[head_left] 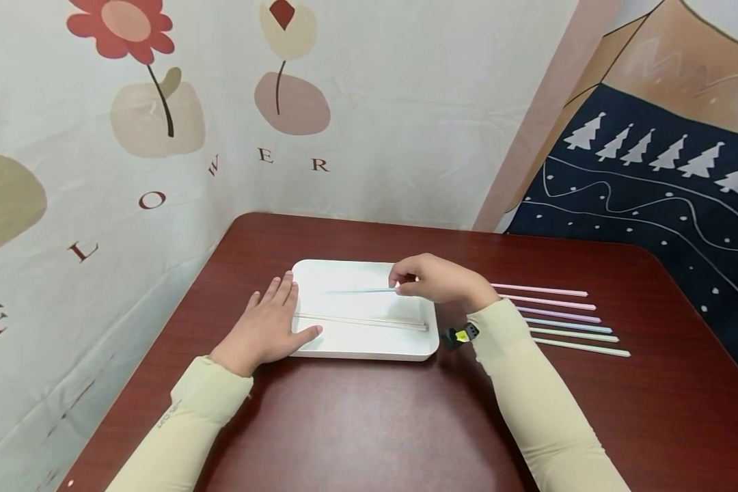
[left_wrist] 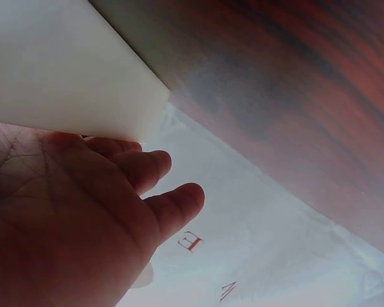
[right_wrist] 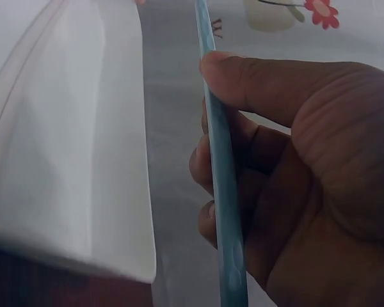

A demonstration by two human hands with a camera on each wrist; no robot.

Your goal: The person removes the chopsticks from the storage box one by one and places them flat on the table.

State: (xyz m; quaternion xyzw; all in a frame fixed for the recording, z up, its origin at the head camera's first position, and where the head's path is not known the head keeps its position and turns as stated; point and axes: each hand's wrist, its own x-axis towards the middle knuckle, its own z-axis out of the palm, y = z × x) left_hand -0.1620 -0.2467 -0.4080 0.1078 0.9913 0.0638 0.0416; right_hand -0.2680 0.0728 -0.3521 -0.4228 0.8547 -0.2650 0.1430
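Observation:
A white rectangular tray (head_left: 350, 348) lies on the table with a pair of pale cream chopsticks (head_left: 369, 320) along its middle. My left hand (head_left: 264, 328) rests on the tray's left edge, fingers straight and thumb over the rim. In the left wrist view its fingers (left_wrist: 179, 204) lie against the tray wall (left_wrist: 70, 70). Above the tray's far right part, my right hand (head_left: 436, 279) pinches a light blue chopstick (head_left: 369, 290) that points left. The right wrist view shows this blue chopstick (right_wrist: 224, 185) between the thumb and the curled fingers of the right hand (right_wrist: 307, 160).
Several pastel chopsticks (head_left: 566, 330) in pink, purple, blue and green lie in a row on the dark red table (head_left: 357, 417), right of the tray, partly behind the right forearm. A printed curtain (head_left: 406, 123) hangs along the table's far edge.

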